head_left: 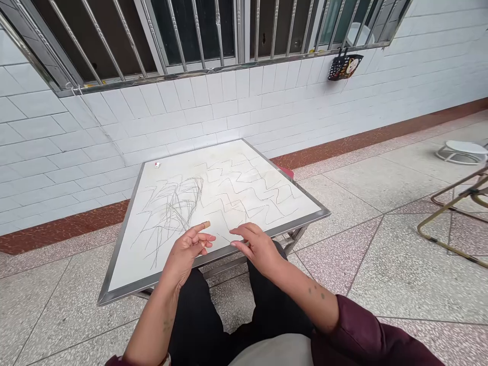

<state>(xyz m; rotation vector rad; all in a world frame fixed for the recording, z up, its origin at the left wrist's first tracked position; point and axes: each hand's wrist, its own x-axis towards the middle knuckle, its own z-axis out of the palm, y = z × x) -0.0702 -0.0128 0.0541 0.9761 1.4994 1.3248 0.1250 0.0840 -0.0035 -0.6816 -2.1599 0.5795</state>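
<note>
Both my hands are over the near edge of a white-topped table (125,264) with a grey metal rim. My left hand (188,249) has its index finger stretched out, a tan wrap round the tip, and the other fingers loosely bent. My right hand (257,246) faces it, thumb and index finger apart. I see nothing held in either, though a strand as thin as those on the table could be hard to make out. Dark thin wire-like strands (175,201) lie tangled on the left half. Zigzag-bent strands (247,190) are spread in rows on the right half.
A small white and red item (157,165) lies at the table's far left corner. Behind stands a white tiled wall (171,119) with a barred window and a hanging black basket (345,67). To the right are a round white stool (463,151) and a metal chair frame (453,239).
</note>
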